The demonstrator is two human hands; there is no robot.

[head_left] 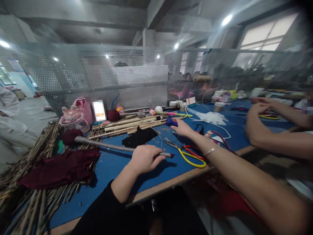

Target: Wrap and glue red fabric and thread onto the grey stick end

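Observation:
My left hand is closed around a long grey rod that lies across the blue table, near its dark red tip. My right hand reaches forward over the table and its fingers pinch a small blue piece. A bracelet sits on my right wrist. Yellow-handled scissors lie between my two arms. A black cloth piece rests just beyond my left hand.
Bundles of thin sticks and dark red cloth cover the left side. A pink kettle-like container, wooden rods and thread spools stand farther back. Another person's arms rest at the right. Perforated metal screen behind.

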